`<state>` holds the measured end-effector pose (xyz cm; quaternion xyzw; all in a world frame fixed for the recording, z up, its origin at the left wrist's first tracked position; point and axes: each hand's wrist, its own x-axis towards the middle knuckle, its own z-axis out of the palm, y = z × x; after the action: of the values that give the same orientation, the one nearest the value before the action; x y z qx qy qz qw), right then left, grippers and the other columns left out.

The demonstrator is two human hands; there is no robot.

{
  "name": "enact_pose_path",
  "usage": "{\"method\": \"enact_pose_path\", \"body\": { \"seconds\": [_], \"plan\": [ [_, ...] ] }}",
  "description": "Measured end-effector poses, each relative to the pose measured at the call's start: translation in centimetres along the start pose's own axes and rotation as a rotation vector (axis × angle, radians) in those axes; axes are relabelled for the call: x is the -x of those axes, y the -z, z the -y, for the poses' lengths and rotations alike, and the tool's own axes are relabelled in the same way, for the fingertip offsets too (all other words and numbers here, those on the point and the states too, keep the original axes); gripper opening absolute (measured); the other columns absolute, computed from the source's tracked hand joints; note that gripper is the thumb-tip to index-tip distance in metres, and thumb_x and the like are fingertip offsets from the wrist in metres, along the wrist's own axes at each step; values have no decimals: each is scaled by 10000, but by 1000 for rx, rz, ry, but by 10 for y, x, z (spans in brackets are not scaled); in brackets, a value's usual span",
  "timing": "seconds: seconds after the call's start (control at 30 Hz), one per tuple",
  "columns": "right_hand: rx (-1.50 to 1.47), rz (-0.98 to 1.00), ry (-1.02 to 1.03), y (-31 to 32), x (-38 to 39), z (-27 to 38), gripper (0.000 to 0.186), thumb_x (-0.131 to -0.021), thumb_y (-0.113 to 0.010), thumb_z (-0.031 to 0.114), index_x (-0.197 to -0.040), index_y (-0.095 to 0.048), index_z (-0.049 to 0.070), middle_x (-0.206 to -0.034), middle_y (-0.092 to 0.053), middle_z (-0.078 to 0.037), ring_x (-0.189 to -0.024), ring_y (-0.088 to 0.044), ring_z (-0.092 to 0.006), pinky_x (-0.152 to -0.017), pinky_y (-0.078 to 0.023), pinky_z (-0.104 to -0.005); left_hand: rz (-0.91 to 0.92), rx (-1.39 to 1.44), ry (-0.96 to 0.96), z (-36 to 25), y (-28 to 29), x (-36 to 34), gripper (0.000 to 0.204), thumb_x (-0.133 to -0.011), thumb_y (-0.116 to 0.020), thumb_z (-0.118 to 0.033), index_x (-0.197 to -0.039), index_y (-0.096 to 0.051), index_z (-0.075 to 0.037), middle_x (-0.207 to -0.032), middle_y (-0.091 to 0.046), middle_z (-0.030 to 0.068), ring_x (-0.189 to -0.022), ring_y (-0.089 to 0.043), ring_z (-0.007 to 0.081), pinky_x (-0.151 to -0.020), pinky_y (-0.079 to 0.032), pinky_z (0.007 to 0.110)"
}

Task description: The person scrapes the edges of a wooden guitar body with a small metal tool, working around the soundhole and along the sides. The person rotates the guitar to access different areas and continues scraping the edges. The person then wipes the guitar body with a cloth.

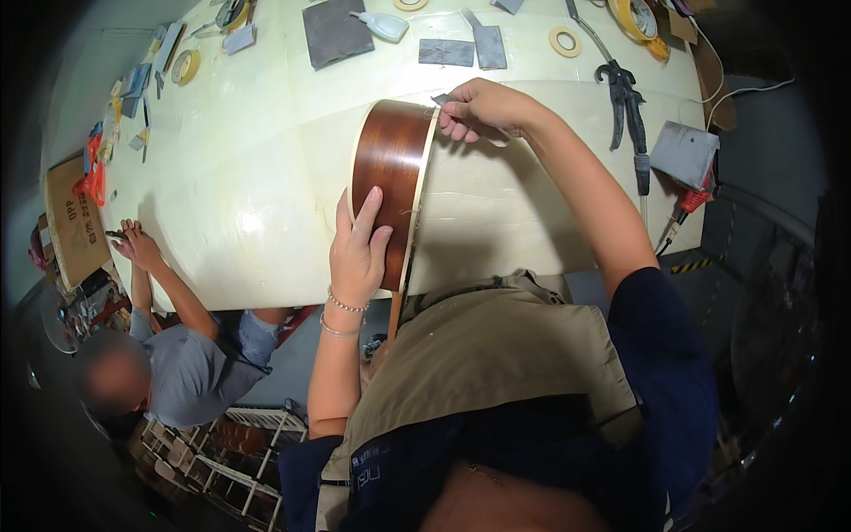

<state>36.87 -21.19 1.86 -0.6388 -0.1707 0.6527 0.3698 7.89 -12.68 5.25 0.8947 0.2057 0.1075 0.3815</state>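
Note:
A glossy brown wooden guitar [390, 146] with cream edge binding stands on its side at the table's near edge, its neck running down toward my lap. My left hand [356, 253] holds the body, thumb and fingers lying against the brown side. At the far end of the body, my right hand [486, 111] pinches a small dark grey piece, which looks like folded sandpaper [441, 99], right by the right-hand binding. The curled fingers partly hide that piece. Whether it touches the binding I cannot tell.
Grey abrasive sheets [339, 34], a white squeeze bottle [386, 25] and tape rolls [565, 41] lie across the far side of the pale table [239, 195]. A black air gun [628, 115] and a grey box [684, 152] are at right. A co-worker [199, 372] sits at left.

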Motion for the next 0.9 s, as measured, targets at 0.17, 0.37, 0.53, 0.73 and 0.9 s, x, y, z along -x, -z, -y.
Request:
{"method": "enact_pose_path", "body": {
  "seconds": [0.17, 0.37, 0.53, 0.73, 0.9],
  "plan": [
    [130, -135, 234, -18, 22, 9, 265, -1005, -509, 167, -827, -649, 29, -759, -656, 0, -638, -555, -76, -575, -454, -242, -38, 0, 21, -6, -4, -6, 555, -900, -585, -39, -1427, -468, -167, -1409, -407, 235, -1196, -510, 421, -962, -467, 409],
    [630, -651, 673, -78, 66, 4, 80, -900, -562, 17, -871, -628, -17, -762, -637, -104, -678, -604, -246, -644, -486, -340, -70, 40, -3, -6, -6, -10, 521, -950, -541, -142, -1453, -434, -229, -1412, -416, 198, -1189, -523, 394, -940, -484, 409],
    [824, -925, 956, -119, 72, -29, 219, -749, -595, -95, -945, -613, 2, -851, -612, -141, -821, -598, -339, -708, -499, -396, -103, 36, -36, -4, -8, -9, 499, -970, -518, -210, -1457, -425, -264, -1396, -436, 169, -1137, -561, 374, -889, -514, 397],
    [919, -1032, 1110, -152, 61, -68, 250, -667, -575, -64, -903, -608, 10, -844, -588, -106, -799, -566, -282, -708, -460, -375, -131, 50, -57, -2, -11, -10, 497, -972, -513, -254, -1454, -413, -319, -1366, -468, 132, -1071, -595, 345, -815, -539, 391],
    [882, -971, 1082, -173, 58, -96, 235, -672, -572, -59, -898, -600, -3, -841, -589, -127, -801, -569, -300, -701, -461, -389, -150, 54, -85, 4, -16, -9, 529, -974, -505, -205, -1482, -377, -279, -1217, -513, 136, -1040, -568, 309, -888, -482, 371]
  ]
}}
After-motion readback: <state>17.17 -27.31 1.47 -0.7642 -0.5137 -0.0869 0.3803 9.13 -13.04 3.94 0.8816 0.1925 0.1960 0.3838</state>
